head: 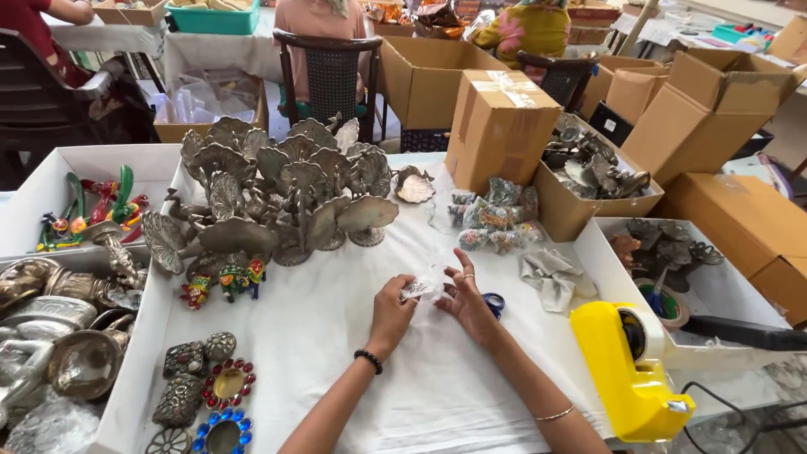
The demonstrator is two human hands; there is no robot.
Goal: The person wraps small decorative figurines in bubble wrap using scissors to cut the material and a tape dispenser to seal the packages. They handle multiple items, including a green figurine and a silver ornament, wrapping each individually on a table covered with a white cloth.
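Plastic-wrapped ornament [423,287] near blue scissors [494,303]

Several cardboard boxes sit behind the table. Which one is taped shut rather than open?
The upright cardboard box at the table's far edge, with clear tape crossed over its closed top. The cartons around it, like the one holding metal pieces, have open flaps.

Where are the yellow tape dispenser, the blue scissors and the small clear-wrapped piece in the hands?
yellow tape dispenser [626,378]: head view, on its yellow body.
blue scissors [495,302]: head view, on the blue handle loop beside the right hand.
clear-wrapped piece [423,287]: head view, on the wrap between both hands.
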